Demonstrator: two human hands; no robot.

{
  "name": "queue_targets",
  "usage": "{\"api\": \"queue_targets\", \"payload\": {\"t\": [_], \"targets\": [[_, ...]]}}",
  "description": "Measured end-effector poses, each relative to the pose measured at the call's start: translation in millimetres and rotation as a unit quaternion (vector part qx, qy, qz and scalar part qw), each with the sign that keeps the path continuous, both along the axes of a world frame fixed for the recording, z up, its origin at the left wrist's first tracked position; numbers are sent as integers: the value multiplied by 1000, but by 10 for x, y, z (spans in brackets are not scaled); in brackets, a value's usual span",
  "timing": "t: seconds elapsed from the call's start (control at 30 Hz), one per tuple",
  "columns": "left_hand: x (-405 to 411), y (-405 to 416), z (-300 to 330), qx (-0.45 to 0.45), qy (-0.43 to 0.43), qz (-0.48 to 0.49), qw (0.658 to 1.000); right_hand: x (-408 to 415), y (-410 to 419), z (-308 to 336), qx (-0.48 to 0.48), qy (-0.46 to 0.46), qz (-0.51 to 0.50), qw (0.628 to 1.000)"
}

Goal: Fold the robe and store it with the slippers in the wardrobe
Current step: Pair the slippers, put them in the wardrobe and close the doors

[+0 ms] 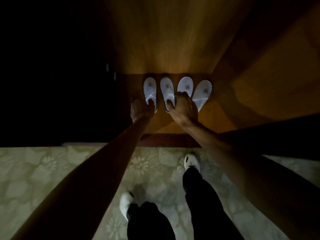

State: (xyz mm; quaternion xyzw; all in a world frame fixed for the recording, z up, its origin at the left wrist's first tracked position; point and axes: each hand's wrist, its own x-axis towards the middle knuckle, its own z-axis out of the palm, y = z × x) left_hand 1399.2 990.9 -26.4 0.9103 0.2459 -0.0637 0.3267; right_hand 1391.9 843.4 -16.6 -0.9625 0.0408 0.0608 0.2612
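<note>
Four white slippers (176, 91) are standing in a row on the wardrobe floor (173, 122) at 12 o'clock. The left hand (141, 109) is pinching the leftmost slipper (150, 90); the right hand (184, 108) is gripping the second slipper (167, 90), fingers curled.

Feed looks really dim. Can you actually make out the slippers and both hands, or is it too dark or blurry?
Head view: warm, dim light falls only on the wardrobe floor, where four white slippers read clearly; the left hand is darker and slightly blurred, the right hand sharper; the left side is black, the edges bend from the wide lens.
</note>
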Motion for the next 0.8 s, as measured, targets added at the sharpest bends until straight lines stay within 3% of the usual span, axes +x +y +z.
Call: {"api": "queue_targets", "payload": {"t": [0.1, 0.23, 0.37, 0.53, 0.67, 0.8], "targets": [[-82, 181, 697, 15, 19, 1, 1000, -295, 159, 677, 5, -25, -9, 1000], [-266, 511, 1548, 44, -47, -66, 996, -620, 507, 1501, 3, -64, -16, 998], [-596, 832, 2182, 149, -85, -211, 962, -890, 899, 2149, 8, -82, -22, 996], [-1179, 1219, 3423, 30, -176, -289, 940, -1314, 1502, 3110, 24, -95, -40, 994], [-1605, 1541, 4104, 69, -235, -383, 891, -1585, 1908, 3691, -5, -88, -47, 995], [-1792, 1867, 4610, 142, -270, -385, 871, -1779, 2240, 4107, -18, -81, -8, 997]]}}
